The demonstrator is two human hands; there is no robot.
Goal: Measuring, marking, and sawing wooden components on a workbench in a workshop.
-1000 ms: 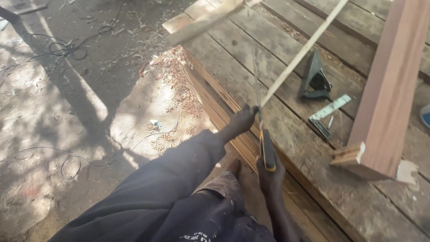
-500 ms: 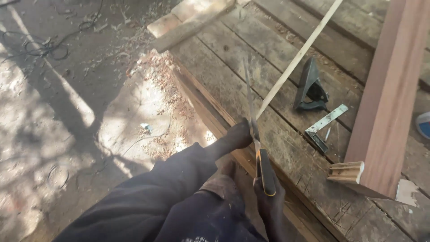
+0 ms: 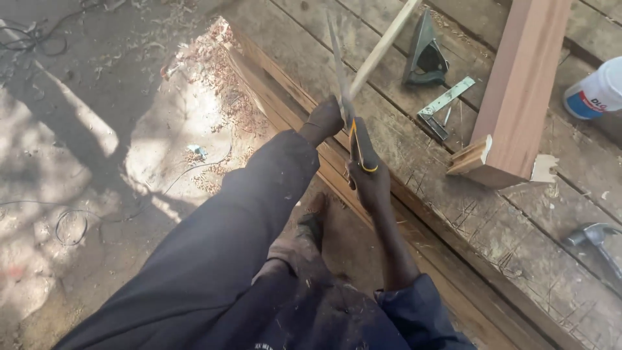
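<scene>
- Currently, left hand (image 3: 324,120) fingers clamp the thin wooden strip (image 3: 383,44) against the bench (image 3: 518,227), steadying it.
- Right hand (image 3: 369,185) fingers close on the handsaw (image 3: 346,97), blade toward 12 o'clock.

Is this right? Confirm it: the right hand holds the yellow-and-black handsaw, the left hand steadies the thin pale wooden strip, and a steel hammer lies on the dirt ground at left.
One detail is wrong. The steel hammer lies on the plank workbench at right, not on the dirt ground, as the head view shows. The right hand does hold the yellow-and-black handsaw, and the left hand steadies the thin pale wooden strip.
</scene>
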